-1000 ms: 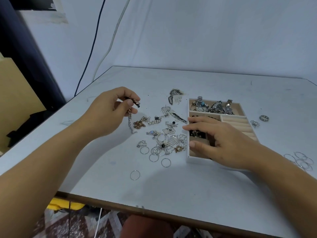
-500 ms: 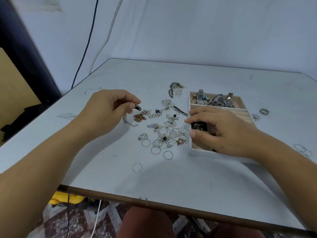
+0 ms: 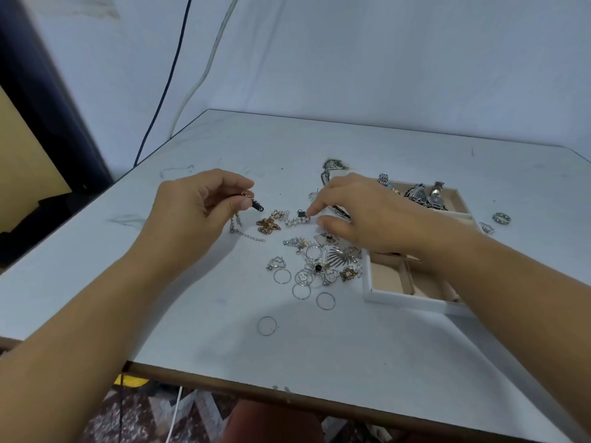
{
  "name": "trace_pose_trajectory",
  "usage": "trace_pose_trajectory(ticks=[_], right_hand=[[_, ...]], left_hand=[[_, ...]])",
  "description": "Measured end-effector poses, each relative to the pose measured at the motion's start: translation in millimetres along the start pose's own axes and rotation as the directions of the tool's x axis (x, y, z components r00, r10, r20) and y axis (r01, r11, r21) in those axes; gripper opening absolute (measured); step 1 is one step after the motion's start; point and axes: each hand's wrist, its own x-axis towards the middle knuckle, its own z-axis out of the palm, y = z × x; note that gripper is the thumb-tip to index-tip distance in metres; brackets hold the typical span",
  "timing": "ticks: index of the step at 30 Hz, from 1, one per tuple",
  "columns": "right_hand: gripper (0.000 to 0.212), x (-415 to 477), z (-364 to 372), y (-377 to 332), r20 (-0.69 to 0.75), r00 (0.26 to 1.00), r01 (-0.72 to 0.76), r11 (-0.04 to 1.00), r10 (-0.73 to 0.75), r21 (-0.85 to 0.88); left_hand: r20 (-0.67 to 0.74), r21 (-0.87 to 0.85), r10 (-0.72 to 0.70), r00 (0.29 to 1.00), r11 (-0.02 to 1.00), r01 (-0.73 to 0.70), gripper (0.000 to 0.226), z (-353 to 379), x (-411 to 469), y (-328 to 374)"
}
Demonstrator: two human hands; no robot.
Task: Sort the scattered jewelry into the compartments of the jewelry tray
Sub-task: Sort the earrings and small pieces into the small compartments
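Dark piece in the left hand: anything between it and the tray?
Yes. The right hand reaches over the jewelry pile, between the dark piece in the left hand and the tray; its forearm covers the tray's middle.

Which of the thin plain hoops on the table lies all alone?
The hoop nearest the front edge of the table. It lies apart, while the other hoops sit close together beside the jewelry pile.

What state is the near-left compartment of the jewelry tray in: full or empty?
Empty, as far as visible: the near-left compartment shows only bare beige lining, nothing lying inside.
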Motion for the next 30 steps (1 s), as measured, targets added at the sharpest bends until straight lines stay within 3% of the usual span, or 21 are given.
trace_pose_trajectory(ticks=[7, 13, 19, 30], right_hand=[[0.029, 32, 6, -2, 0.135, 0.991, -0.008, 0.993, 0.024, -0.119], [0.016, 44, 13, -5, 0.079, 0.996, 0.061, 0.989, -0.051, -0.138], [0.014, 43, 15, -5, 0.133, 0.991, 0.042, 0.982, -0.017, -0.182], [0.004, -11, -47, 6, -0.226, 0.969, -0.056, 0.979, 0.1, 0.194]], left_hand=[[0.006, 0.011, 0.027, 1.0, 1.0, -0.027, 0.011, 3, -4, -2], [0.015, 0.053, 0.063, 0.998, 0.997, -0.064, 0.01, 2, -3, -1], [0.004, 0.067, 0.086, 0.996, 0.994, -0.086, 0.01, 2, -3, -1], [-0.023, -0.177, 0.101, 0.995, 0.979, -0.103, 0.011, 12, 13, 37]])
